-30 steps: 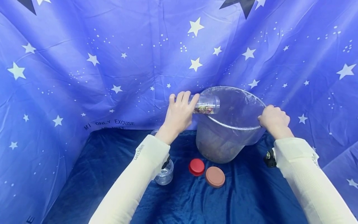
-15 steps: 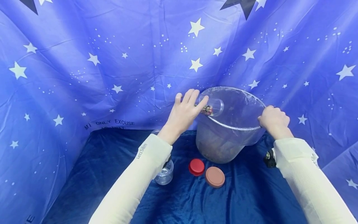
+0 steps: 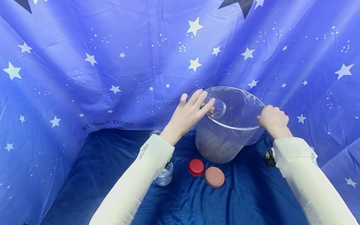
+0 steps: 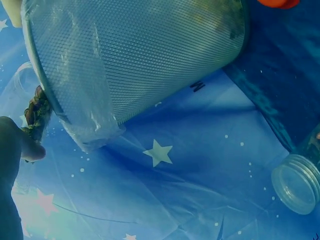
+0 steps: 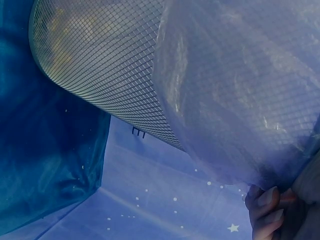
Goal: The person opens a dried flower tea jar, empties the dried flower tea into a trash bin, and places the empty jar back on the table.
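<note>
My left hand (image 3: 189, 113) holds a clear jar (image 3: 221, 108) lying almost on its side, mouth pointing right over the near-left rim of a mesh trash bin (image 3: 217, 145). Dried flower buds (image 3: 209, 111) show inside the jar; the left wrist view has the same buds (image 4: 37, 112) beside my thumb. At the bin's right side, my right hand (image 3: 272, 120) grips the rim and its plastic liner. The right wrist view shows curled fingers at the edge of that liner (image 5: 225, 100). The bin stands slightly tilted, though its base is partly hard to see.
A red lid (image 3: 196, 167) and a pinkish-brown lid (image 3: 215, 177) lie on the dark blue cloth (image 3: 247, 193) before the bin. A clear jar (image 3: 164, 177) stands under my left forearm, and another clear container (image 3: 155, 132) is mostly hidden behind that wrist. Starry fabric (image 3: 140, 68) hangs behind.
My left hand has moved right with the jar, whose mouth now reaches further over the bin's opening. The right hand keeps its grip on the rim; the head view shifts slightly.
</note>
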Demonstrator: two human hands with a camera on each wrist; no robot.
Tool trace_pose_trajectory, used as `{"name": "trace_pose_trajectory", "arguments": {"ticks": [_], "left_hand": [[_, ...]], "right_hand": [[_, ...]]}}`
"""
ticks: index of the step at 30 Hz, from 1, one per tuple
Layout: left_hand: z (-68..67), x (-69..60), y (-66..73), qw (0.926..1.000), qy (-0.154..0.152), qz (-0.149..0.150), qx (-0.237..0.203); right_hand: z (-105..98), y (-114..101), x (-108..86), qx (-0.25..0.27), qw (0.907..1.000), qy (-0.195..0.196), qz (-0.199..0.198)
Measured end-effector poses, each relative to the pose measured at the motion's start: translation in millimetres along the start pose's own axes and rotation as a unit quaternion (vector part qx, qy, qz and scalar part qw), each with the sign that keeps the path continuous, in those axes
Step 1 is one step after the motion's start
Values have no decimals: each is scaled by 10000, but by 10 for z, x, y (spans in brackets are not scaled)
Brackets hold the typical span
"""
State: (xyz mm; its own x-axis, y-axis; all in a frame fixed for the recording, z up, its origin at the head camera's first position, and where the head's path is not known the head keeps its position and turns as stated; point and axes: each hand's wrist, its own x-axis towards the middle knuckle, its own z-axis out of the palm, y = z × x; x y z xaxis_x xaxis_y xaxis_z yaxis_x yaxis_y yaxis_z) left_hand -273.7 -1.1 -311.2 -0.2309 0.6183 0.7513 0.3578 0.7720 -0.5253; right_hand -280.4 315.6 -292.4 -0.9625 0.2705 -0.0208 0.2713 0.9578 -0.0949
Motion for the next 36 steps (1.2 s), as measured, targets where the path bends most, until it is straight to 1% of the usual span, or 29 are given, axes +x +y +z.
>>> {"name": "trace_pose_trajectory", "arguments": {"ticks": [2, 6, 8, 10, 14, 16, 20, 26, 32, 36], "left_hand": [[-2, 1, 0, 10000, 55, 45, 63], [-8, 12, 5, 9994, 266, 106, 187], [-17, 23, 14, 9993, 309, 106, 206], [-26, 33, 28, 9996, 237, 6, 138], [-38, 36, 63, 9995, -78, -319, -3], [-35, 29, 73, 9989, -170, -436, -33], [-27, 16, 65, 9987, -191, -459, -57], [-32, -2, 54, 9984, -209, -486, -219], [-64, 21, 64, 9937, -446, -748, -707], [-74, 29, 67, 9898, -572, -809, -1027]], "right_hand": [[0, -3, -4, -1, 10000, 17, -4], [-2, -8, -5, 2, 10000, 11, 12], [-6, -12, -4, -6, 10000, 6, 21], [-8, -15, -3, -11, 10000, 4, 21], [-10, -22, -4, -17, 10000, -12, 31], [-11, -22, -6, -25, 10000, -26, 33], [-16, -25, -11, -22, 10000, -16, 24], [-14, -24, -2, -20, 10000, -20, 24], [-5, -11, -2, -17, 10000, -10, 30], [-2, -10, -13, -20, 10000, -29, 39]]}}
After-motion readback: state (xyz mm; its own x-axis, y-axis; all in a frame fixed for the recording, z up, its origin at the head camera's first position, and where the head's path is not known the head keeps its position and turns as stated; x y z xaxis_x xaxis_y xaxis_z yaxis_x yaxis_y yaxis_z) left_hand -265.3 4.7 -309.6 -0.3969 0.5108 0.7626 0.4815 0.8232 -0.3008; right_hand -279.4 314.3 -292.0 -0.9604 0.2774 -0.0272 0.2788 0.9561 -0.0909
